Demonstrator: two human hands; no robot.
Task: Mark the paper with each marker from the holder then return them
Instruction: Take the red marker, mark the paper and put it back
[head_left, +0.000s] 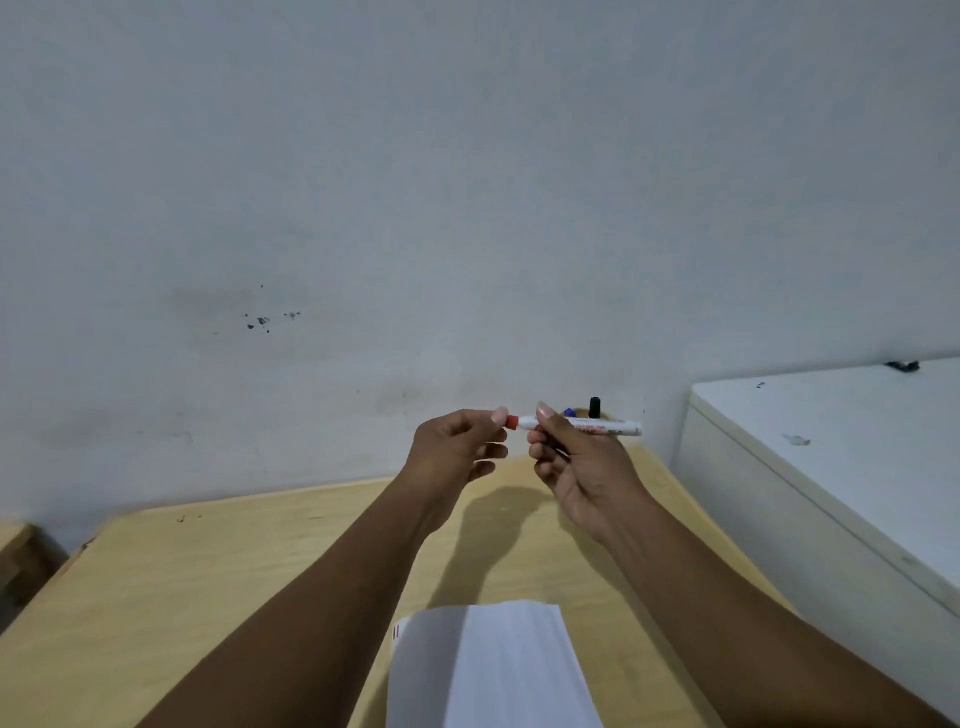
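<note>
Left hand (457, 447): pinched shut on the red cap (512, 422), thumb and forefinger right at the marker's nose.
Red marker (582, 427): held level in mid-air at centre frame, white barrel running toward 3 o'clock, cap end toward 9.
Right hand (576, 462): clamped round the barrel, thumb on top, fingers curled beneath.
Holder: mostly hidden behind the right hand at 1 o'clock; only a blue marker (570, 412) and a black marker (595, 407) poking up.
Paper (488, 670): down at 6 o'clock, lying flat, two short red strokes on its left corner.
Step, by guess: cap going on or coming off; impossible to call which.
Risk: crooked push, cap slipping from the pinch, ink on fingertips; loose cap, dried tip back in the holder.
Surface: pale wooden table (208, 597), bare apart from the sheet.
Room: scuffed white wall (363, 208) with dark specks at 10 o'clock; white cabinet (841, 467) at 3 o'clock.
</note>
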